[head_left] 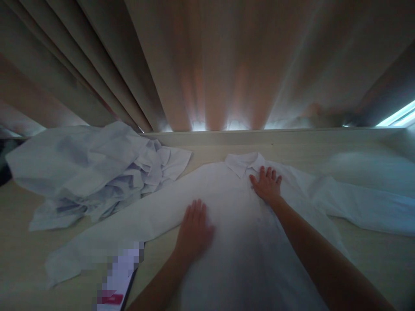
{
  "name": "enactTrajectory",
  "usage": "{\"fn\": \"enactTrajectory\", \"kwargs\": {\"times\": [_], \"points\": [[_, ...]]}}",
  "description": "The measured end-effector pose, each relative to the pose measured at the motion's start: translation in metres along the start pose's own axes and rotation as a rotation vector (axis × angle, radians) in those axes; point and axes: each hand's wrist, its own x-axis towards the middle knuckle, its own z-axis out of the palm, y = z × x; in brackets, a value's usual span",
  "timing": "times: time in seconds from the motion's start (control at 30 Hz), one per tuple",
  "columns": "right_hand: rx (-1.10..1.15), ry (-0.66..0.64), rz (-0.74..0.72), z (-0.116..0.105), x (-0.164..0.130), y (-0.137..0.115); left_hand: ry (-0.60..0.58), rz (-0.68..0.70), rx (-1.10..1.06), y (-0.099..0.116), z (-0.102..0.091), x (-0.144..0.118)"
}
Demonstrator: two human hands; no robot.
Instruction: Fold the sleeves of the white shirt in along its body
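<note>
Head: L hand (193,226) & R hand (266,185) flat on shirt (233,216).

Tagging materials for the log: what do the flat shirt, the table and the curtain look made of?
Shirt under both hands: thin white woven cloth, matte, soft creases, likely cotton or a blend. Table: pale wood-grain surface, probably laminate, low sheen. Curtain: heavy beige fabric in deep pleats; light leaks only at its hem.
</note>
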Motion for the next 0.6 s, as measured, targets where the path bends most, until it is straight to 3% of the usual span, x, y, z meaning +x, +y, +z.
{"fn": "enactTrajectory", "kwargs": {"times": [0.17, 0.37, 0.47, 0.6], "points": [[0.108, 0.166, -0.197, -0.023, -0.014, -0.036, 0.024, -0.025, -0.039, 0.023, 0.01, -0.008], [0.202, 0.099, -0.621, -0.032, -0.04, -0.112, -0.011, -0.031, -0.057, 0.025, 0.01, -0.017], [0.202, 0.042, -0.689, -0.021, -0.047, -0.142, -0.027, -0.034, -0.064, 0.026, 0.017, -0.019], [0.164, -0.038, -0.646, -0.006, -0.046, -0.16, -0.056, -0.041, -0.087, 0.034, 0.021, -0.016]]}}
